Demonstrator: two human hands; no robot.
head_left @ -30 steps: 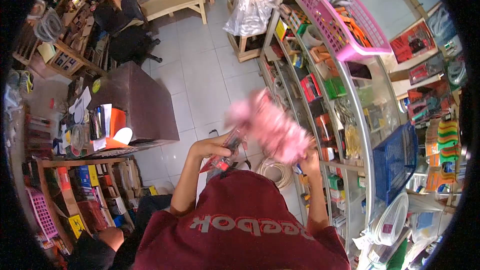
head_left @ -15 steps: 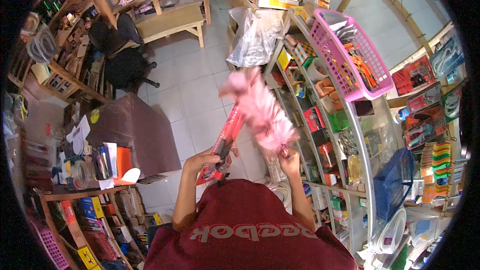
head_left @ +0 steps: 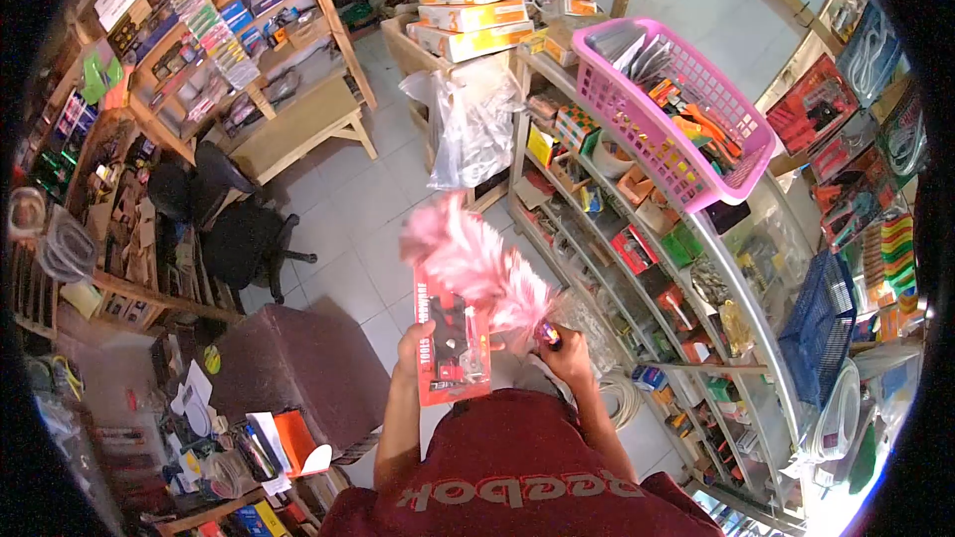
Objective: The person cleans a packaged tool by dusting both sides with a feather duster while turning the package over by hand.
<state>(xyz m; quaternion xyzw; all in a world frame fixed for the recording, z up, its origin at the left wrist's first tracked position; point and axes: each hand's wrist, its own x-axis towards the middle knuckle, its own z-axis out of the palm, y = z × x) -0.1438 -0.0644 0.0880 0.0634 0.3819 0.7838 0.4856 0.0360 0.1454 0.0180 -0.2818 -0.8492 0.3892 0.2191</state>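
My left hand (head_left: 409, 350) grips the left edge of a red carded tool pack (head_left: 453, 353) with a clear front and dark tools inside, its printed face turned up toward me. Closed round the dark handle of a pink and white fluffy duster (head_left: 487, 254) is my right hand (head_left: 567, 356). The duster's fibres reach up and to the left, covering the pack's upper right part. Some fingers of my left hand are hidden behind the pack.
At the right, a pink plastic basket (head_left: 686, 179) of tools stands on a glass display case (head_left: 731, 273). A blue basket (head_left: 821, 328) is beyond it. Stacked boxes (head_left: 473, 15) are at the back. A black office chair (head_left: 249, 244) and a brown box-shaped counter (head_left: 298, 378) are left.
The tool pack has turned from edge-on to face-up. The duster has swung left and down onto its upper part. The whole view has shifted and tilted.
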